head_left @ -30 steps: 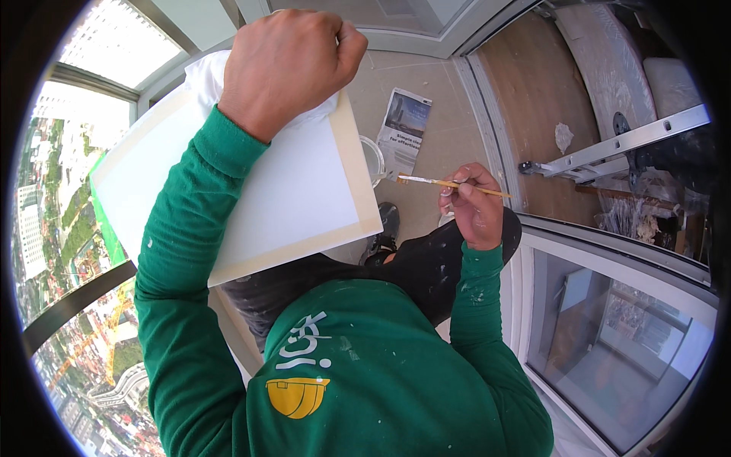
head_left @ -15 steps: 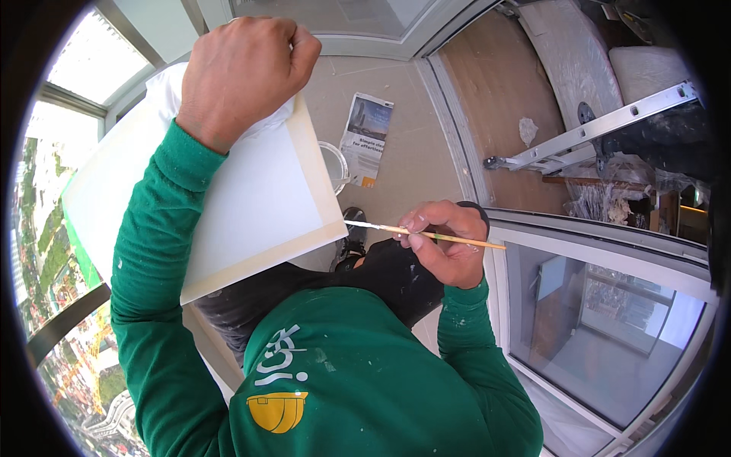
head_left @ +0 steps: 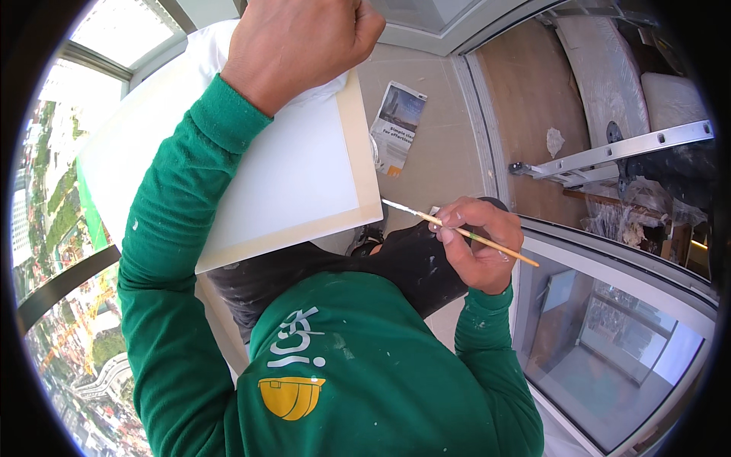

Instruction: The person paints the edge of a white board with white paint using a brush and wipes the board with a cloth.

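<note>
A white panel [head_left: 293,179] with beige masking tape [head_left: 359,145] along its edges spans the left of the head view. Over its far part, my left hand [head_left: 304,53] is closed on a bunched white cloth [head_left: 324,91]; its fingertips are out of sight. My right hand [head_left: 483,240] pinches a thin paintbrush [head_left: 499,247] with a wooden handle. White paint coats the brush's tip, which is at the panel's right edge, just above the near corner; whether it touches cannot be told.
On the floor beyond lies a printed leaflet [head_left: 398,129], next to a mostly hidden container rim [head_left: 374,152]. A metal ladder [head_left: 632,148] and plastic-wrapped items [head_left: 601,68] are at the right, past a door track. A glass door [head_left: 609,327] stands at my right; windows are at the left.
The whole view has shifted, moving the scene rightward. My left hand has moved right and up over the panel. The paintbrush is tilted more steeply, its tip slightly farther up the panel's edge.
</note>
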The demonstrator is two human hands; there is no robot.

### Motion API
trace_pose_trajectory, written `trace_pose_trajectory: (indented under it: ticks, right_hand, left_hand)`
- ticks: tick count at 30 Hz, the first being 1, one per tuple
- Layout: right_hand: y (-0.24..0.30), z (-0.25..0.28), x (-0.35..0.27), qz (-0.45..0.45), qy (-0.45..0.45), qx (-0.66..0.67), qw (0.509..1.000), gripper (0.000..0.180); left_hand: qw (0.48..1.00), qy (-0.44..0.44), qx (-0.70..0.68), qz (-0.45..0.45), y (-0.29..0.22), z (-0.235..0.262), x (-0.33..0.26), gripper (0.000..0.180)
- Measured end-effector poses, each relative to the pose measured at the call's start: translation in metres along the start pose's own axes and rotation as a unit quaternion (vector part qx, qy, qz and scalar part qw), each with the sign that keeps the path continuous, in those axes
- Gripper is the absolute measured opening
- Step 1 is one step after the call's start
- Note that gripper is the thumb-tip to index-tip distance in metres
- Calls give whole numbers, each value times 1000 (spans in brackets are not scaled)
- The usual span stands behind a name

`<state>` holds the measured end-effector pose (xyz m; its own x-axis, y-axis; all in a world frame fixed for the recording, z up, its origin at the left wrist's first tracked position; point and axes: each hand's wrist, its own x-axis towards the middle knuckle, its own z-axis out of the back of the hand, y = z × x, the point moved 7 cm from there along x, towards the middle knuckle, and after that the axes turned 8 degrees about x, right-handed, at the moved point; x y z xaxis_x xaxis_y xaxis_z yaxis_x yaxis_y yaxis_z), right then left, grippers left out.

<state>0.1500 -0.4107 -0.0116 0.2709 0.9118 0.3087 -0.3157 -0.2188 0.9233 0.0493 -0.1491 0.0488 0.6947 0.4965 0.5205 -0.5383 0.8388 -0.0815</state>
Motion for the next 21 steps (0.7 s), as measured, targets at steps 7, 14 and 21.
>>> trace_pose_trajectory:
  ticks: [7, 14, 21]
  right_hand:
    - [2, -6, 7, -4, 14, -44, 999, 19]
    - [2, -7, 12, 3, 3, -48, 999, 18]
    - [1, -5, 9, -16, 39, -32, 999, 17]
  left_hand:
    - [1000, -10, 1, -9, 0, 0, 0, 40]
    - [1000, 4, 1, -1, 0, -1, 2, 40]
    - [1000, 6, -9, -7, 0, -3, 3, 41]
